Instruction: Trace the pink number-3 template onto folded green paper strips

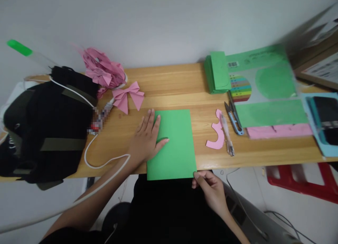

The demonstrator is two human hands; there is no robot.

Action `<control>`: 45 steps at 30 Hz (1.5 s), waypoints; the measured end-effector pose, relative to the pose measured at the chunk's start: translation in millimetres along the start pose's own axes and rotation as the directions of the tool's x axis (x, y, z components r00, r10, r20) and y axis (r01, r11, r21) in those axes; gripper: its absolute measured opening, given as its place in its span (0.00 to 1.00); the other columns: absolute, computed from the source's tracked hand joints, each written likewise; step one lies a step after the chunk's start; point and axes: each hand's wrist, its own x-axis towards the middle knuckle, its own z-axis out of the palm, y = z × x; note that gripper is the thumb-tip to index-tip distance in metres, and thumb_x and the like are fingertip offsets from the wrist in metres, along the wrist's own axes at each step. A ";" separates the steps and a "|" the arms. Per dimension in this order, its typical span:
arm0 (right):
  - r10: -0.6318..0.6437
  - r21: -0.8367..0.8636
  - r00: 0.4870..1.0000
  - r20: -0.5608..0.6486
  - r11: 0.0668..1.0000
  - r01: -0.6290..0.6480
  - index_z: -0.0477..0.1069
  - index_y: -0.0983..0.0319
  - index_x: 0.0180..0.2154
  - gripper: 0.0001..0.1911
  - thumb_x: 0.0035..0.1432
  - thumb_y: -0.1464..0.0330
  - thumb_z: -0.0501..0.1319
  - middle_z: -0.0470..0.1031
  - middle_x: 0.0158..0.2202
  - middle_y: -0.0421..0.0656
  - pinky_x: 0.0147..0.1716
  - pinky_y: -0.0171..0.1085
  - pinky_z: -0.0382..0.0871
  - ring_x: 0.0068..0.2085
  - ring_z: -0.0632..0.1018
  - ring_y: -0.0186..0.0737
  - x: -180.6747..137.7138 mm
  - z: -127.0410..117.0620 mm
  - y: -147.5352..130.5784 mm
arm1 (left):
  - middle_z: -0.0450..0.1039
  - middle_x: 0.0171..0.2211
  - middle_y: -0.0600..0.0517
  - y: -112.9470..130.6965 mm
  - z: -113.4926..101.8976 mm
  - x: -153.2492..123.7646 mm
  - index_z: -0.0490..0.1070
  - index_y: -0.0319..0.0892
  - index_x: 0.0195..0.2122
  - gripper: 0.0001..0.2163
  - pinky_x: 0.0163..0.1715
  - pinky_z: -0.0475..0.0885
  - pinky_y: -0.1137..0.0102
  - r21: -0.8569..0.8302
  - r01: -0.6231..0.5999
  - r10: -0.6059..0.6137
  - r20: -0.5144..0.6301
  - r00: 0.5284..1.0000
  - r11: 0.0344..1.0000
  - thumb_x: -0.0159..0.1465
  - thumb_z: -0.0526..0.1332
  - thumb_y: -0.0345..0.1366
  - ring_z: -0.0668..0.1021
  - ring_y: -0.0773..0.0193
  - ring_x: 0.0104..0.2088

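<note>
A green paper sheet [176, 145] lies on the wooden table [171, 81], its near edge hanging over the table's front edge. My left hand [146, 138] rests flat on the sheet's left side, fingers stretched out. My right hand [208, 185] pinches the sheet's near right corner below the table edge.
A pink paper bow [129, 96] and a pile of pink scraps [102, 69] sit at the back left beside a black bag [44, 124]. A pink cut-out [218, 131], a pen [227, 134], snips [233, 117] and stacked green paper [218, 73] lie to the right.
</note>
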 end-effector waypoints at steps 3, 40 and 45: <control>0.001 -0.011 1.000 -0.004 1.000 -0.001 0.72 0.59 0.16 0.24 0.41 0.47 0.71 0.72 0.16 0.41 0.25 0.37 0.69 0.20 0.71 0.35 0.1 -0.1 -0.4 | 0.42 0.70 0.26 0.2 0.4 1.2 0.43 0.28 0.70 0.37 0.66 0.53 0.45 0.002 0.009 -0.009 0.000 1.000 1.000 0.72 0.47 0.54 0.49 0.40 0.71; -0.104 -0.029 0.995 -0.005 0.994 0.104 0.70 0.60 0.16 0.26 0.39 0.45 0.70 0.71 0.15 0.41 0.23 0.36 0.67 0.19 0.70 0.34 1.4 2.3 -0.2 | 0.68 0.62 0.39 -25.9 -13.6 5.7 0.69 0.32 0.59 0.21 0.64 0.65 0.55 -0.018 0.054 -0.055 -0.070 0.996 0.998 0.71 0.48 0.36 0.69 0.52 0.63; -0.104 -0.049 0.995 0.005 0.993 0.104 0.70 0.60 0.16 0.24 0.41 0.47 0.70 0.71 0.15 0.39 0.25 0.36 0.67 0.19 0.70 0.33 1.3 0.6 1.2 | 0.61 0.66 0.42 -32.3 -20.5 1.7 0.63 0.33 0.64 0.23 0.67 0.58 0.55 -0.054 0.050 -0.049 0.019 0.999 0.997 0.72 0.49 0.40 0.61 0.54 0.68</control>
